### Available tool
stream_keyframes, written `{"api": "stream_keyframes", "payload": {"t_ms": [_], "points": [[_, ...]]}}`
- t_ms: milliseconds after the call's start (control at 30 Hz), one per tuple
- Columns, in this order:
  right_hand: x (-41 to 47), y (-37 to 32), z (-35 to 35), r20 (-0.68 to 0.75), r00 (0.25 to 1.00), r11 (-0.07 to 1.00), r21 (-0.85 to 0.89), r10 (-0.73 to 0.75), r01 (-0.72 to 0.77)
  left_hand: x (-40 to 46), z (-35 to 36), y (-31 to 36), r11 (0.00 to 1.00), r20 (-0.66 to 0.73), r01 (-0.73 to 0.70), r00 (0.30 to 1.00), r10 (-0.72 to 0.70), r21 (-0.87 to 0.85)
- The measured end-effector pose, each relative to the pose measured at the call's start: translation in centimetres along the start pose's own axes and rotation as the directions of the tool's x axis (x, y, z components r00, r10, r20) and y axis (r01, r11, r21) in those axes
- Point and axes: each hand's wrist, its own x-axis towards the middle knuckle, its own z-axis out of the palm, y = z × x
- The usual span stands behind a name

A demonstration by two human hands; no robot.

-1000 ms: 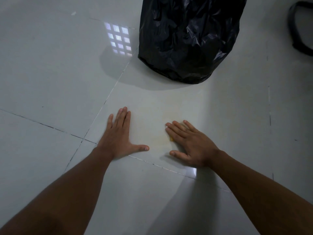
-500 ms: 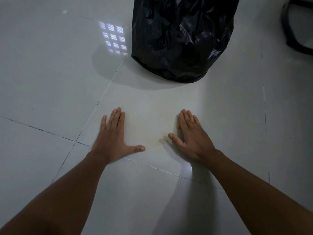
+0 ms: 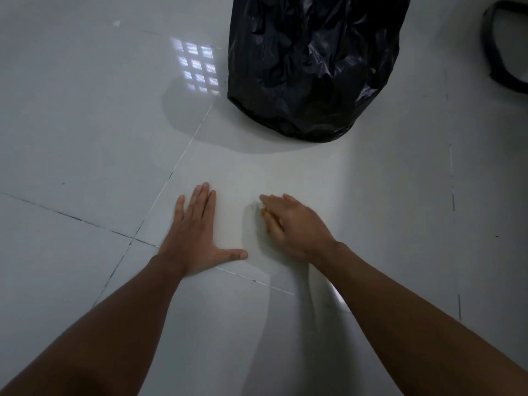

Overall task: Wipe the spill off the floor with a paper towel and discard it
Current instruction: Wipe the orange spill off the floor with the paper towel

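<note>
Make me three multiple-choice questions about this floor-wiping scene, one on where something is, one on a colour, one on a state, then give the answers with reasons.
1. Where is the trash bag?
A. On the floor beyond the hands
B. Between the hands
C. Under the left forearm

2. What colour is the bag?
A. White
B. Black
C. Blue

3. How is the left hand?
A. Clenched in a fist
B. Raised in the air
C. Flat on the floor, fingers extended

Answers:
1 A: the trash bag stands on the tiled floor farther off than both hands.
2 B: its crinkled plastic is glossy black.
3 C: the left hand lies palm down, while the right hand presses a stained paper towel.
</note>
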Motion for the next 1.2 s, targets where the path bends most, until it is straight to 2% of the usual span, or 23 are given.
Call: {"api": "stream_keyframes", "payload": {"t_ms": [67, 133, 233, 300, 400, 533, 700, 833, 900, 967, 1033, 1067, 1200], "points": [[0.6, 0.1, -0.9, -0.177, 0.981, 0.997, 0.019, 0.079, -0.077, 0.0, -0.1, 0.0, 1.0, 0.002, 0.0, 1.0, 0.0, 0.003], [1.1, 0.7, -2.1, -0.217, 0.965, 0.989, 0.027, 0.148, -0.145, 0.0, -0.1, -0.1, 1.0, 0.003, 0.002, 1.0, -0.002, 0.001], [1.6, 1.8, -3.2, -0.04, 0.974, 0.971, 0.091, 0.224, -0.22, 0.1, -0.1, 0.0, 1.0, -0.001, 0.004, 1.0, -0.004, -0.005], [1.6, 2.1, -3.0, 0.082, 0.977, 0.977, 0.069, 0.196, -0.202, 0.0, -0.1, 0.0, 1.0, -0.005, 0.004, 1.0, -0.004, -0.006], [1.8, 1.9, -2.6, 0.173, 0.973, 0.983, 0.073, 0.152, -0.167, 0.0, -0.1, -0.1, 1.0, 0.0, 0.002, 1.0, -0.002, 0.001], [2.5, 1.2, -2.6, 0.216, 0.968, 0.989, 0.042, 0.128, -0.141, 0.0, -0.1, 0.0, 1.0, -0.003, 0.002, 1.0, -0.002, 0.01], [2.6, 0.7, -2.3, 0.121, 0.97, 0.968, 0.112, 0.212, -0.225, 0.1, 0.0, 0.0, 1.0, -0.013, 0.001, 1.0, -0.001, 0.009], [2.6, 0.4, -2.8, 0.162, 0.962, 0.966, 0.099, 0.221, -0.239, 0.1, 0.0, 0.0, 1.0, -0.014, 0.007, 1.0, -0.007, 0.008], [2.6, 0.6, -3.3, 0.079, 0.975, 0.969, 0.122, 0.206, -0.215, 0.1, 0.0, -0.1, 1.0, -0.015, 0.009, 1.0, -0.009, 0.004], [2.5, 0.8, -3.9, -0.123, 0.985, 0.986, 0.124, 0.123, -0.108, 0.1, 0.0, -0.1, 1.0, -0.018, 0.008, 1.0, -0.008, 0.002], [2.2, 1.0, -4.0, -0.275, 0.961, 0.999, 0.037, 0.011, 0.0, 0.1, 0.0, 0.0, 1.0, -0.025, 0.009, 1.0, -0.009, -0.004], [2.0, 1.1, -3.8, -0.293, 0.956, 1.0, -0.008, -0.024, 0.023, 0.1, 0.0, 0.0, 1.0, -0.028, 0.009, 1.0, -0.009, -0.008], [0.0, 1.3, -2.3, -0.218, 0.97, 0.992, -0.096, -0.103, 0.084, 0.0, 0.1, 0.1, 1.0, -0.022, 0.016, 1.0, -0.016, -0.01]]}}
